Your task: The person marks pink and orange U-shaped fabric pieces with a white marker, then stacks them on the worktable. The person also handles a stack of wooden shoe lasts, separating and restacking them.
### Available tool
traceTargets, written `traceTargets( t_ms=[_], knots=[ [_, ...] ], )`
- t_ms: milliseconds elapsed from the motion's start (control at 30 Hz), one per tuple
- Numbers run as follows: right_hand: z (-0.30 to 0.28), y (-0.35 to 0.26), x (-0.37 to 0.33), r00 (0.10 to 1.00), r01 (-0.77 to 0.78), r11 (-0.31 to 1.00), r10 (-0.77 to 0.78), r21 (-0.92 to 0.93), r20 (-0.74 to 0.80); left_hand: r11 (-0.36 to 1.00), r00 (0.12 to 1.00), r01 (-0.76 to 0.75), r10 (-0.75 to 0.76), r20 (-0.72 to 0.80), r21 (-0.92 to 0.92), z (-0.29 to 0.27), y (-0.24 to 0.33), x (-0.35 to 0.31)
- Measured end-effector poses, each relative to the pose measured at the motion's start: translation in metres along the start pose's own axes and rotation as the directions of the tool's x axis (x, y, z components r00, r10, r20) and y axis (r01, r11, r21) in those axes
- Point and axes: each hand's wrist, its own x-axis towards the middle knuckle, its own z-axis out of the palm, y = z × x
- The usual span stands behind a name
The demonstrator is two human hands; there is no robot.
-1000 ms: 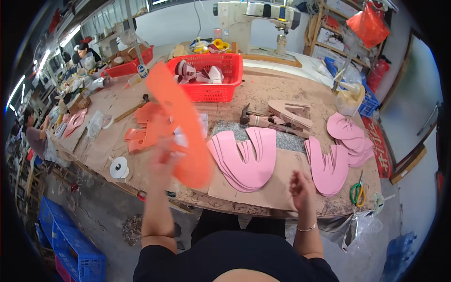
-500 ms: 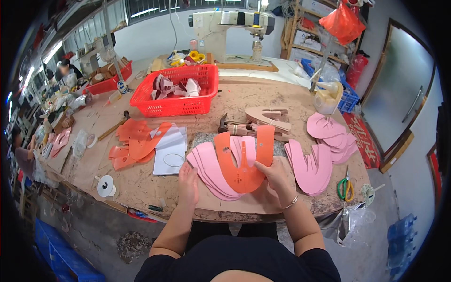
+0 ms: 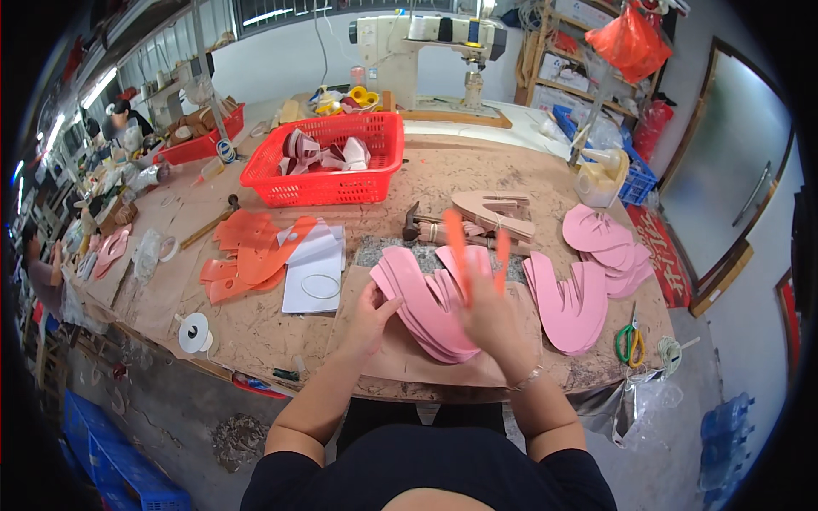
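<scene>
A fanned stack of pink U-shaped cut pieces (image 3: 415,298), possibly shoe uppers, lies in front of me on the table. My left hand (image 3: 371,322) is at its left edge, the thumb over the top piece and the fingers at the side. My right hand (image 3: 494,324), blurred by motion, grips an orange U-shaped template (image 3: 457,247) above the stack's right side. The template is tipped up, so mostly its narrow arms show. Another pile of pink pieces (image 3: 567,311) lies to the right of that hand.
Beyond the stack are a hammer (image 3: 411,223) and tied beige pieces (image 3: 494,209). Left are orange templates (image 3: 256,255), white paper (image 3: 311,277) and a red basket (image 3: 324,189). Right are more pink pieces (image 3: 601,234), green-and-yellow scissors (image 3: 630,345) and a glue container (image 3: 601,183). A sewing machine (image 3: 426,47) stands behind.
The orange template, which lay face up over the pink stack, is now lifted and tipped in my right hand. My left hand has moved right, onto the stack's edge.
</scene>
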Motion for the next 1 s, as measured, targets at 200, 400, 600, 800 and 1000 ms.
traceTargets(
  t_ms=[200,400,600,800,1000],
  knots=[
    [0.053,0.02,-0.01,0.987,0.06,0.99,-0.079,0.129,0.143,0.964,0.979,0.024,-0.076,-0.187,-0.266,0.026,-0.033,0.007],
    [0.041,0.048,-0.018,0.994,-0.004,0.976,-0.02,0.217,0.108,0.948,0.966,0.247,-0.257,-0.025,-0.203,0.068,-0.046,0.022],
    [-0.018,0.093,-0.037,0.815,-0.174,0.76,0.468,0.626,-0.341,0.996,0.963,0.01,0.013,0.268,-0.084,0.062,-0.01,0.015],
    [-0.003,0.106,-0.039,0.969,-0.2,-0.069,0.133,0.977,0.208,0.948,0.855,0.031,0.139,0.5,-0.316,0.033,0.014,0.03],
    [-0.011,0.064,-0.025,0.987,-0.139,0.296,0.118,0.945,0.108,0.997,0.765,-0.061,0.07,0.64,-0.036,-0.003,0.013,0.019]
  ],
)
